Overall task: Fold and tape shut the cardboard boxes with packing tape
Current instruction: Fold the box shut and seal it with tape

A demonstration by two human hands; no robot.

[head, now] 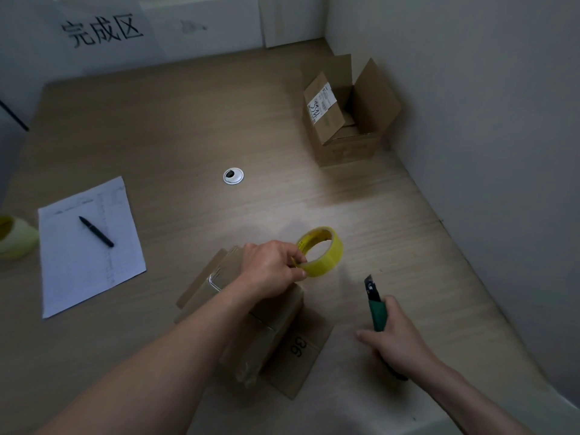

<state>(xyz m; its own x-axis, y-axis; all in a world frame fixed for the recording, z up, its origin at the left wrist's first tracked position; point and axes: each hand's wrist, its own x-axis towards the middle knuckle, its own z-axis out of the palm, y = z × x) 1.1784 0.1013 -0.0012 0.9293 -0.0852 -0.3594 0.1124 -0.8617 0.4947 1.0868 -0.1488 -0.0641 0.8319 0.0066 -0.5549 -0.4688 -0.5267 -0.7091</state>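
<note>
A pale wood-grain desk (175,127) fills a corner between grey walls (470,89), with a round cable grommet (233,176) near its middle. At two o'clock an open cardboard box (345,120) stands with flaps raised; its contents can't be made out. At six o'clock lies a taped box (266,321). Above it, the left hand (271,268) pinches a yellow tape roll (321,251). At four o'clock the right hand (397,343) grips a green utility knife (375,304). At nine o'clock a pen (95,231) rests on paper (91,246).
</note>
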